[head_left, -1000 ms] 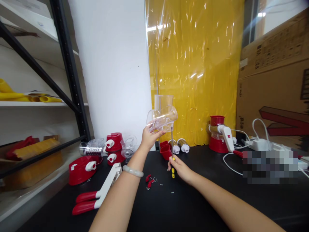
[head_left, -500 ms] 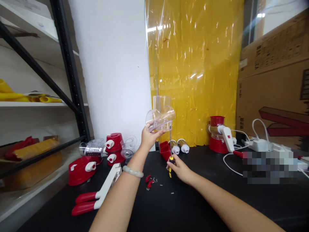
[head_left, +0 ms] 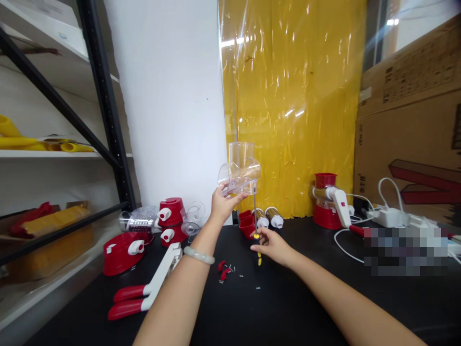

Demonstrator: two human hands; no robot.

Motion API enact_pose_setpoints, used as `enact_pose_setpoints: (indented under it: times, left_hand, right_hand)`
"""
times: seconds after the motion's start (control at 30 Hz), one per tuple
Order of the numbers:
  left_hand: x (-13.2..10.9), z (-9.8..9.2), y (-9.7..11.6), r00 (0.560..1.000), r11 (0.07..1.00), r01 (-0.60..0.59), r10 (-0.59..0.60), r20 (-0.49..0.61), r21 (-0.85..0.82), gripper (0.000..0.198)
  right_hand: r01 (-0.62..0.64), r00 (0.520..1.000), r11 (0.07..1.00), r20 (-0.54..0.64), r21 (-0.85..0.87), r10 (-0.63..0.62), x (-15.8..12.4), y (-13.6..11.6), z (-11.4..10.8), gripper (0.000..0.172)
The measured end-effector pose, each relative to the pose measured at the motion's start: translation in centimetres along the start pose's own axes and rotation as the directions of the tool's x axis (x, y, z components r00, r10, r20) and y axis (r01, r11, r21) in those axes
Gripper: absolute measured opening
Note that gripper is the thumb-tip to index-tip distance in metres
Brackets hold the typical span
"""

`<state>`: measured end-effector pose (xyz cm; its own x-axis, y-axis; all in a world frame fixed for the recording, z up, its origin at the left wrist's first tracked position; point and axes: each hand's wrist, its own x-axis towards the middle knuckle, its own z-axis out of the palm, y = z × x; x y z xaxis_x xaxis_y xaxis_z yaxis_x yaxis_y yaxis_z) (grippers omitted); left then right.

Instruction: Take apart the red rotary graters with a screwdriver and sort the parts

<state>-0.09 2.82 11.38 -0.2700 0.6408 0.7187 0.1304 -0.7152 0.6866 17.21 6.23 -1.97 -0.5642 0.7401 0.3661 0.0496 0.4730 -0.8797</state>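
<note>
Item: clear plastic housing (head_left: 239,172), frame centre, raised above the bench (head_left: 288,307). Likely light, rigid, slick, crack-prone; best gripped round the barrel. Left hand (head_left: 222,204) closed beneath it. Right hand (head_left: 272,246) pinches yellow-handled screwdriver (head_left: 255,218), tip up at its underside.

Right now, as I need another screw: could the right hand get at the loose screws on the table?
Probably yes: the loose screws lie bare just left of the right hand, nothing between, though it holds the screwdriver.
</note>
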Motion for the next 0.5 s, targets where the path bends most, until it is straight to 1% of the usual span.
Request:
enact_pose_setpoints:
  times: [0.1,0.17,0.23,0.3,0.37,0.5]
  left_hand:
    - [-0.08,0.21,0.16,1.000,1.000,0.005,-0.005,0.001,-0.006,0.066]
    - [-0.10,0.28,0.12,1.000,1.000,-0.002,0.002,-0.012,0.005,0.066]
    - [-0.10,0.27,0.02,1.000,1.000,-0.002,0.002,-0.013,0.005,0.066]
    - [-0.07,0.21,-0.09,1.000,1.000,-0.003,0.003,-0.002,-0.015,0.066]
    - [-0.01,0.13,-0.17,1.000,0.999,-0.012,0.012,0.005,-0.032,0.066]
    - [0.12,0.05,-0.33,1.000,0.999,-0.031,0.031,-0.001,-0.024,0.064]
  right_hand:
    - [0.063,0.997,0.998,-0.048,-0.027,-0.064,-0.01,-0.07,-0.06,0.047]
    - [0.096,0.995,0.995,-0.033,0.008,-0.095,-0.03,-0.32,-0.25,0.048]
    - [0.088,0.996,0.996,-0.003,0.030,-0.088,-0.02,-0.52,-0.43,0.048]
    - [0.067,0.998,0.998,0.000,0.012,-0.067,0.01,-0.59,-0.50,0.041]
    - [0.059,0.998,0.998,-0.024,-0.009,-0.059,0.05,-0.58,-0.47,0.035]
    - [0.084,0.993,0.996,-0.080,-0.012,-0.085,0.07,-0.50,-0.32,0.035]
